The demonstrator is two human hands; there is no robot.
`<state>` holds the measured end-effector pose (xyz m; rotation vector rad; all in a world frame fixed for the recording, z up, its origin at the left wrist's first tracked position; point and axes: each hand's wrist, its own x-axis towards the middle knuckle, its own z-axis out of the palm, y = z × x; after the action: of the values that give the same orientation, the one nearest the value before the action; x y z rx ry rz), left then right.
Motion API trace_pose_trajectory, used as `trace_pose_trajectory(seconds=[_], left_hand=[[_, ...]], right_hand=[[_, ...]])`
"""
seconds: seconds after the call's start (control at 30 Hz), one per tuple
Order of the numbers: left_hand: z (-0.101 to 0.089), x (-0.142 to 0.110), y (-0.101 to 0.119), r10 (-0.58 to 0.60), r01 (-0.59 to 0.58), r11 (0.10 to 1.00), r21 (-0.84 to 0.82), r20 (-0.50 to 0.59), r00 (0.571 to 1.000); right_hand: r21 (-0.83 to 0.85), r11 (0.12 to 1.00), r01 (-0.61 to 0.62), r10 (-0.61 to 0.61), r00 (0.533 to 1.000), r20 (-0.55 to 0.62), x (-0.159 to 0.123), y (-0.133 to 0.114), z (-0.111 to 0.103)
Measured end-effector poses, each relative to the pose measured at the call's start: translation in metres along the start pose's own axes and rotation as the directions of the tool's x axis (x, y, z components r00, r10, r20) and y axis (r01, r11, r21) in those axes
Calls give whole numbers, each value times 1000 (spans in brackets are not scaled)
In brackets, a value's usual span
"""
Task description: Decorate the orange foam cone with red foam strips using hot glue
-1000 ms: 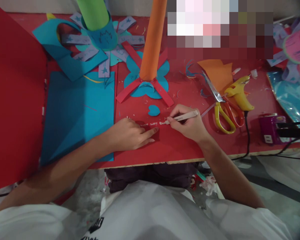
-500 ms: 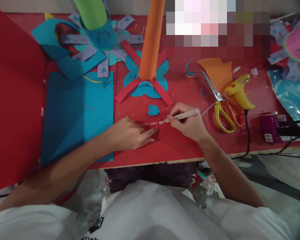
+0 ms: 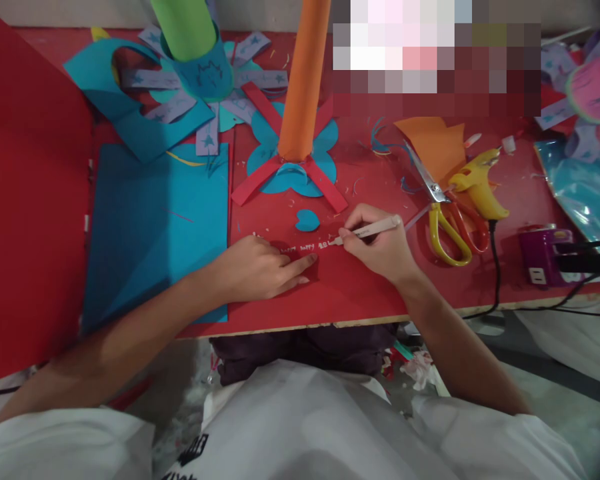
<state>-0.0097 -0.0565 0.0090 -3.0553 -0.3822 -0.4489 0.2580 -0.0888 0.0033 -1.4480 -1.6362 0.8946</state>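
Note:
My right hand (image 3: pixel 377 243) grips a white pen (image 3: pixel 375 229), its tip against a red surface at the end of a line of small white lettering (image 3: pixel 307 247). Part of that lettering reads "happy". My left hand (image 3: pixel 267 267) lies on the red surface just below the lettering, its index finger stretched out and other fingers partly curled. Above the lettering lies a small blue paper piece (image 3: pixel 307 220). Behind it stands an orange paper tube (image 3: pixel 303 87) on a blue petal-shaped base (image 3: pixel 325 175) with red strips.
Scissors (image 3: pixel 445 213) with yellow and red handles and a yellow glue gun (image 3: pixel 480 183) lie right, near a purple box (image 3: pixel 545 257) with black cords. Blue sheets (image 3: pixel 155 220) lie left, below a green tube (image 3: pixel 187 30). A red panel (image 3: pixel 30 200) rises at far left.
The pen and my right hand have shifted slightly right, and the white lettering is a little longer. My left hand has stayed in place.

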Motion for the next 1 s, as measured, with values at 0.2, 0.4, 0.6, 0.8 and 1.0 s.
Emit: trace_pose_trajectory(seconds=[0.2, 0.4, 0.6, 0.8, 1.0], left_hand=[[-1, 1, 0, 14, -13, 999, 47, -19, 1000], [-1, 0, 0, 3, -3, 1000, -12, 6, 1000], [-1, 1, 0, 2, -2, 1000, 12, 10, 1000], [-2, 2, 0, 14, -12, 999, 39, -55, 998], [-2, 2, 1, 15, -14, 999, 32, -40, 999]], right_hand=[[15, 1000, -7, 7, 1000, 10, 0, -2, 0], [6, 1000, -15, 15, 1000, -21, 0, 0, 0], [-9, 1000, -19, 19, 998, -54, 0, 0, 1], [-9, 1000, -9, 9, 1000, -25, 0, 0, 0], [-11, 1000, 4, -4, 998, -65, -1, 1, 0]])
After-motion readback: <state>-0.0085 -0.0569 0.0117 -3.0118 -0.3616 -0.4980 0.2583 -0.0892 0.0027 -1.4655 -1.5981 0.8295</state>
